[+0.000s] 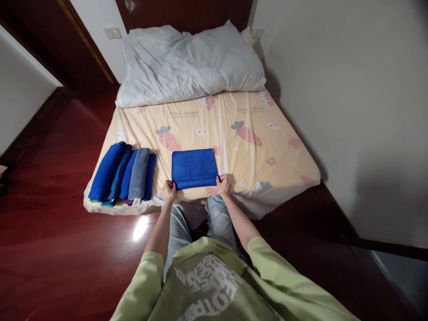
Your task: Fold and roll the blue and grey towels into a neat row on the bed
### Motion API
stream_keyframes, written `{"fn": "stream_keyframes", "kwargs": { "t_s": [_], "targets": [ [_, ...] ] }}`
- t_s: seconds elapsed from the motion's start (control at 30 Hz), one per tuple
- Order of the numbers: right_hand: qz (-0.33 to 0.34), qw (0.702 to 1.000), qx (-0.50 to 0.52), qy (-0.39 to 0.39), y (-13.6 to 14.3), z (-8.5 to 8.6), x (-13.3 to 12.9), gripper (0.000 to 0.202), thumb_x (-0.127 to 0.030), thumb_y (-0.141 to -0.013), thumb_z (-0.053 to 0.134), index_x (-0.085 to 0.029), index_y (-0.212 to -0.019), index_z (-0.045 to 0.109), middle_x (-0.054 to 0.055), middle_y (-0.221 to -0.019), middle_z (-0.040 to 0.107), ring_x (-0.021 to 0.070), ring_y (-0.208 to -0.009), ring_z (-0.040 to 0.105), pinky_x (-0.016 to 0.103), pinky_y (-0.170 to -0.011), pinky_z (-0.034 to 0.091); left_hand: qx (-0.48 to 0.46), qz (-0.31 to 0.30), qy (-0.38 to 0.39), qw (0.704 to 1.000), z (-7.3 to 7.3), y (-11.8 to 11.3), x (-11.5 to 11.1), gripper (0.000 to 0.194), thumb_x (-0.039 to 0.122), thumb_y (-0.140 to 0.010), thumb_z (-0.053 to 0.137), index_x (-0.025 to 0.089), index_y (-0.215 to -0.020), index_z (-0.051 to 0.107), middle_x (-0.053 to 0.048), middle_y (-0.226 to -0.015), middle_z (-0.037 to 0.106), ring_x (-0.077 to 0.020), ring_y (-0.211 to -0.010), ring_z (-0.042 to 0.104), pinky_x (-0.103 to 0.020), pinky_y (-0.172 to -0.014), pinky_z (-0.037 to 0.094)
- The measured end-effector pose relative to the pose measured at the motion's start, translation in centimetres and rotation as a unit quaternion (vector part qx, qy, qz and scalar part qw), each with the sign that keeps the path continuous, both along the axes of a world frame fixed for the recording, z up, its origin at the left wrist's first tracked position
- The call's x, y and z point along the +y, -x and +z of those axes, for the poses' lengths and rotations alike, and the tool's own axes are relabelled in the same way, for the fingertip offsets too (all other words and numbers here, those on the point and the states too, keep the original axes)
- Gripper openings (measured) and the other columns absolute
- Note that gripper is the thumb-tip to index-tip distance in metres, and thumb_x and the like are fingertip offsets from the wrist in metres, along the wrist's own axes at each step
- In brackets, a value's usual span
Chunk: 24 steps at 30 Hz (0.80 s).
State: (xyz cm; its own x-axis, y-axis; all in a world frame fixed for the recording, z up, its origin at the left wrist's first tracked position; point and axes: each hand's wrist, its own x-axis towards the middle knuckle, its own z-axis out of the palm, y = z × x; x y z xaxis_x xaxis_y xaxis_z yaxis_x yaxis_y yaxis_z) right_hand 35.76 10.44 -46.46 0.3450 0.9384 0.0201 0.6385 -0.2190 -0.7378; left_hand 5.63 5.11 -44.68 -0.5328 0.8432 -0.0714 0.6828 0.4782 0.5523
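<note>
A blue towel [194, 165] lies flat on the bed, with its near edge folded over in a narrow strip. My left hand [169, 191] pinches the near left corner of this towel. At the near right corner, my right hand [223, 183] grips the same folded edge between thumb and fingers. To the left of my left hand lies a row of rolled or folded towels, several blue ones [107, 171] and a grey one [139, 173] with a white tag at its near end.
The bed [284, 156] has a yellow sheet printed with carrots and rabbits. A crumpled pale quilt [194, 62] is heaped at its far end against the dark headboard. A white wall [351, 111] stands at the right, and dark red floor [67, 249] surrounds the bed.
</note>
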Motion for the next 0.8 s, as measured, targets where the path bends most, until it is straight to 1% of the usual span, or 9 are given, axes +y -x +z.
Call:
{"fn": "stream_keyframes", "kwargs": {
  "t_s": [0.1, 0.23, 0.33, 0.4, 0.5, 0.67, 0.8],
  "targets": [
    [0.016, 0.999, 0.007, -0.028, -0.4, -0.2, -0.1, 0.021, -0.038, -0.091, 0.056, -0.020, -0.101, 0.061, 0.005, -0.083, 0.070, 0.0216, -0.075, 0.064, 0.027, -0.069, 0.045, 0.015, -0.017, -0.024, 0.999, -0.3, 0.0, -0.2, 0.015, 0.037, -0.096, 0.050, 0.024, -0.097, 0.057, -0.004, -0.088, 0.066, -0.0199, -0.087, 0.065, -0.028, -0.077, 0.046],
    [0.062, 0.994, -0.016, -0.093, -0.9, -0.4, -0.4, 0.013, -0.029, -0.093, 0.052, -0.021, -0.089, 0.061, 0.008, -0.090, 0.067, 0.0207, -0.082, 0.062, 0.028, -0.077, 0.048, 0.045, -0.040, -0.065, 0.996, -0.9, 0.3, -0.7, 0.015, 0.033, -0.095, 0.050, 0.023, -0.096, 0.060, -0.008, -0.098, 0.062, -0.0220, -0.096, 0.061, -0.031, -0.085, 0.047],
    [0.116, 0.983, -0.026, -0.139, -1.0, -0.6, -0.8, 0.022, -0.019, -0.092, 0.045, -0.021, -0.083, 0.065, 0.009, -0.092, 0.066, 0.0214, -0.089, 0.062, 0.031, -0.086, 0.050, 0.054, -0.081, -0.088, 0.991, -1.5, 0.3, -1.3, 0.018, 0.023, -0.095, 0.048, 0.022, -0.096, 0.066, -0.010, -0.103, 0.062, -0.0246, -0.106, 0.059, -0.034, -0.092, 0.047],
    [0.145, 0.978, -0.022, -0.150, -1.1, -0.6, -1.1, 0.028, -0.014, -0.091, 0.042, -0.021, -0.087, 0.069, 0.010, -0.096, 0.068, 0.0222, -0.096, 0.063, 0.033, -0.091, 0.051, 0.049, -0.114, -0.101, 0.987, -1.9, 0.2, -1.7, 0.025, 0.018, -0.095, 0.045, 0.022, -0.098, 0.069, -0.012, -0.107, 0.065, -0.0248, -0.111, 0.058, -0.035, -0.095, 0.047],
    [0.178, 0.971, -0.010, -0.159, -1.4, -0.8, -1.3, 0.034, -0.011, -0.090, 0.041, -0.020, -0.095, 0.073, 0.010, -0.103, 0.070, 0.0227, -0.103, 0.065, 0.035, -0.097, 0.051, 0.041, -0.139, -0.122, 0.982, -2.3, 0.0, -1.9, 0.033, 0.017, -0.098, 0.041, 0.023, -0.105, 0.072, -0.010, -0.118, 0.067, -0.0243, -0.114, 0.057, -0.036, -0.099, 0.048],
    [0.206, 0.966, -0.009, -0.158, -1.9, -1.0, -1.4, 0.038, -0.010, -0.083, 0.047, -0.019, -0.108, 0.074, 0.010, -0.112, 0.070, 0.0244, -0.110, 0.063, 0.037, -0.104, 0.051, 0.032, -0.143, -0.131, 0.981, -2.4, 0.0, -2.0, 0.039, 0.017, -0.098, 0.039, 0.024, -0.119, 0.071, -0.007, -0.127, 0.068, -0.0243, -0.120, 0.055, -0.038, -0.107, 0.046],
    [0.236, 0.959, 0.000, -0.155, -2.2, -0.7, -1.7, 0.048, -0.010, -0.076, 0.051, -0.018, -0.119, 0.070, 0.011, -0.120, 0.066, 0.0256, -0.115, 0.061, 0.038, -0.106, 0.051, 0.018, -0.150, -0.127, 0.980, -2.1, 0.2, -2.3, 0.042, 0.019, -0.097, 0.039, 0.024, -0.127, 0.069, -0.006, -0.133, 0.066, -0.0247, -0.123, 0.054, -0.040, -0.110, 0.045]
  ]
}}
